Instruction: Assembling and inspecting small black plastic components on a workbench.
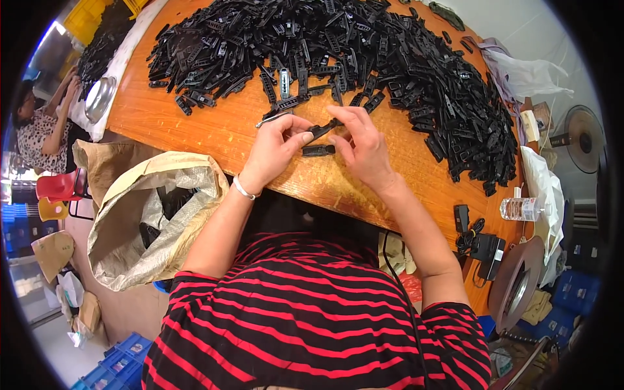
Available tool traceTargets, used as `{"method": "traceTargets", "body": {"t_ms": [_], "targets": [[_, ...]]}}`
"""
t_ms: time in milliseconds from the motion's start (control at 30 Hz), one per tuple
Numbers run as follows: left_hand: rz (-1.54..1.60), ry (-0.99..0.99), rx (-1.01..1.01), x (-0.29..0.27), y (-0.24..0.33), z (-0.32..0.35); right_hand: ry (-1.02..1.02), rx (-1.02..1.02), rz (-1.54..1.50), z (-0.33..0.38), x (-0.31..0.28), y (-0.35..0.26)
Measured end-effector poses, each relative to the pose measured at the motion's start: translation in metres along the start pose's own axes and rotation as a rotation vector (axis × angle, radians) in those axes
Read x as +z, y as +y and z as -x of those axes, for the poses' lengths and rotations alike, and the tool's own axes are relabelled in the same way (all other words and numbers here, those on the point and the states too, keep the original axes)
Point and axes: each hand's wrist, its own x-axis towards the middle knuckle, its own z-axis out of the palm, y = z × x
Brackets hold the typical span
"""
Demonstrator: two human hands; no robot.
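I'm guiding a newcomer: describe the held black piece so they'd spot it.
On the wooden table, find the black heap, then look just below. Between left hand and right hand is the black piece, slanting, unlike the near-level lookalike nearer the person.

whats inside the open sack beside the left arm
Inside the sack, some black items show, too dark to identify. Its walls hide the bottom and whatever lies deeper.
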Motion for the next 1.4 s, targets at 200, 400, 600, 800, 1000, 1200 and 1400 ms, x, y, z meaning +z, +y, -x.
{"method": "traceTargets", "body": {"t_ms": [200, 400, 600, 800, 1000, 1200, 1400], "targets": [[0.398, -0.074, -0.198, -0.003, 0.009, 0.004, -0.174, 0.025, -0.189, 0.001, -0.001, 0.019], [0.167, 0.006, -0.157, 0.006, -0.013, 0.007, -0.365, 0.660, -0.489, 0.002, 0.000, 0.024], [-0.048, 0.083, -0.149, 0.017, -0.021, 0.008, -0.374, 0.742, -0.438, 0.008, 0.005, 0.029], [-0.166, 0.122, -0.139, 0.022, -0.022, 0.009, -0.369, 0.753, -0.434, 0.006, 0.008, 0.030], [-0.192, -0.022, -0.278, 0.013, -0.016, 0.002, -0.539, 0.878, -0.408, -0.010, 0.001, 0.025], [-0.386, -0.098, -0.388, 0.009, -0.005, -0.010, -0.606, 0.940, -0.294, -0.024, -0.001, 0.024], [-0.547, -0.031, -0.275, 0.015, -0.005, -0.006, -0.529, 0.898, -0.294, -0.022, 0.004, 0.024]]}}
